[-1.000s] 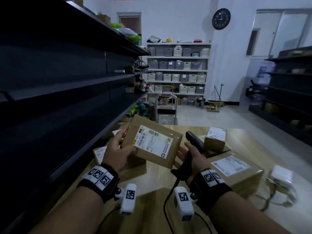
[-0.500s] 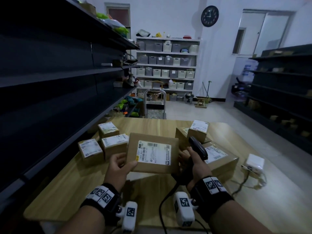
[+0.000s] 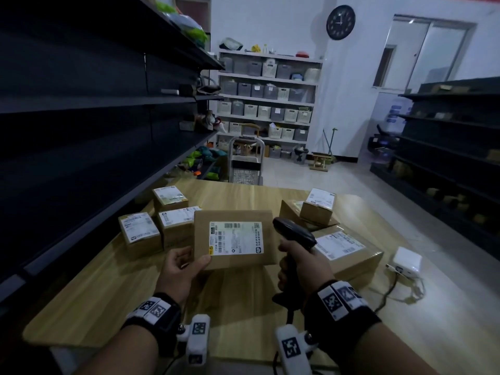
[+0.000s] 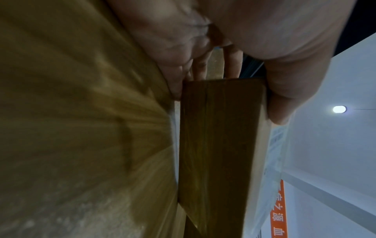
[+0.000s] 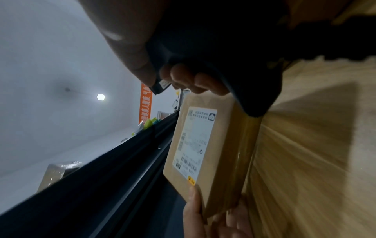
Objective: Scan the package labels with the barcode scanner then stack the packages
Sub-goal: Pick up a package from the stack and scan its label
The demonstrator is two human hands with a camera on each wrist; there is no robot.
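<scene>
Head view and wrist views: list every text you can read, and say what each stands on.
"720A B027": printed sideways on the label of the held package; its finer print is unreadable.
"源", "血": on the orange banner; the other characters are cut off or blurred.
Other packages' labels, clock face: too small or blurred to read.
</scene>
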